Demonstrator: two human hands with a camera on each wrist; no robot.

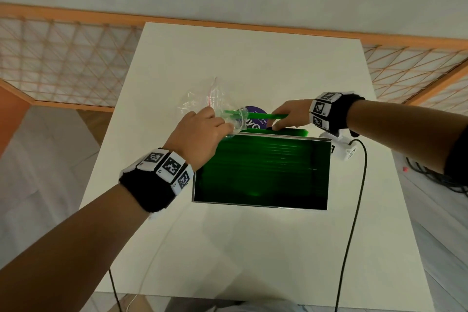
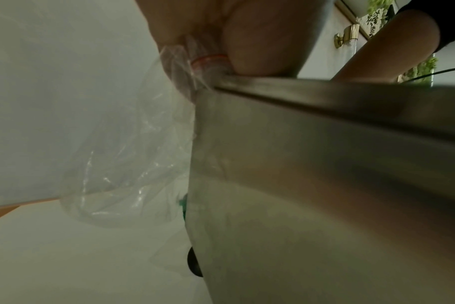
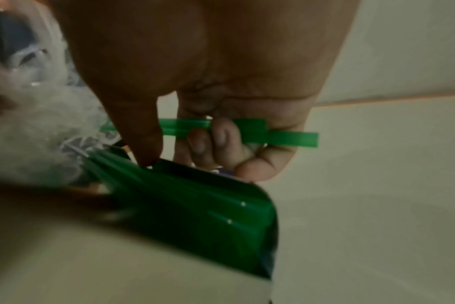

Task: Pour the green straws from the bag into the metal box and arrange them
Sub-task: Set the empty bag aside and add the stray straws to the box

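Note:
A metal box (image 1: 260, 205) sits mid-table, full of green straws (image 1: 260, 170) lying side by side. My left hand (image 1: 200, 132) grips the clear plastic bag (image 1: 210, 101) at the box's far left corner; the bag (image 2: 122, 156) hangs beside the box wall (image 2: 312, 185). My right hand (image 1: 286, 115) pinches a few green straws (image 1: 268, 116) that stick out of the bag's mouth, just above the box's far rim. In the right wrist view curled fingers (image 3: 216, 142) hold those straws (image 3: 286, 138) over the filled box (image 3: 195, 209).
A purple round disc (image 1: 254, 119) lies behind the box under the bag. A black cable (image 1: 354, 210) runs down the white table (image 1: 253, 248) on the right. A wooden lattice rail (image 1: 63, 58) borders the far side. More cables lie on the floor at right.

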